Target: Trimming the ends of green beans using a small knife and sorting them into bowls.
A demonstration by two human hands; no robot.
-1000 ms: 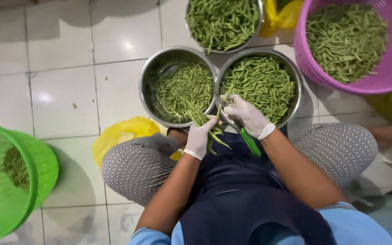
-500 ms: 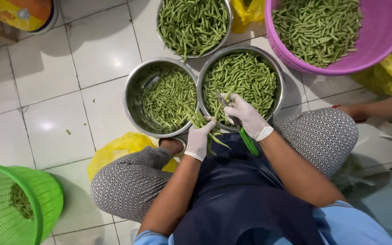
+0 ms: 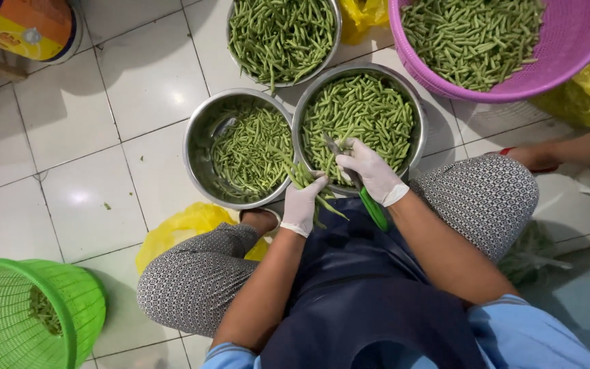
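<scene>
Head view: seated over white floor tiles, the gloved left hand is clamped around a bunch of green beans, just below two steel bowls of beans. Beside it, the gloved right hand is closed on a green-handled knife.

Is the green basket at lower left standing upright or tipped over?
Tipped on its side: the green basket shows its open mouth sideways, with a few beans lying against its lower wall.
</scene>
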